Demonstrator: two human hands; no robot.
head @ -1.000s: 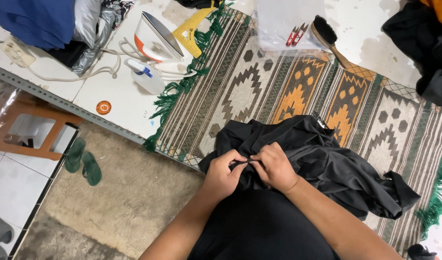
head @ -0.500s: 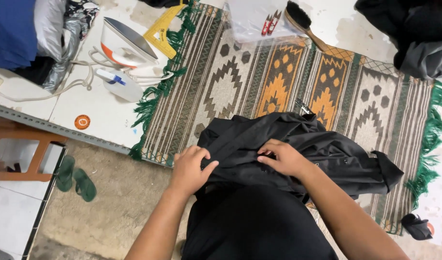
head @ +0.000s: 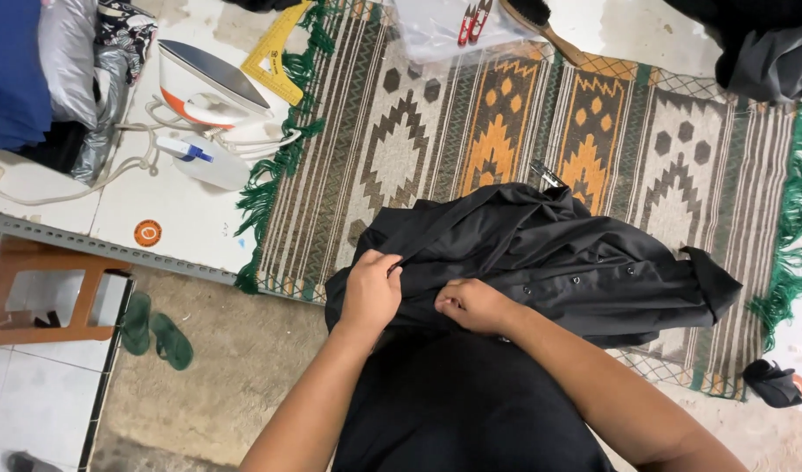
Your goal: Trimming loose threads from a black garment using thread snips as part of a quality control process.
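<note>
Black fabric: buttoned shirt [head: 549, 262], crumpled on patterned woven rug [head: 401, 157] at the near table edge.
Left hand [head: 370, 293]: curled shut, pinching a shirt edge.
Right hand [head: 472, 306]: fingers closed, gripping shirt fabric, just beside the left.
Surroundings: clothes iron [head: 210, 87], yellow set square [head: 278, 54], wooden brush [head: 545, 24], green sandals [head: 154, 328] on the floor.

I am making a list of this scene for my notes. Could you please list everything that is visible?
shirt: 1, black, on the rug, under both hands
rug: 1, patterned, green fringe, on the table
iron: 1, white and orange, upper left
spray bottle: 1, white, beside the iron
ruler: 1, yellow, top
brush: 1, wooden, top
sandals: 2, green, on the floor
left hand: 1, gripping the shirt
right hand: 1, pinching the shirt
</note>
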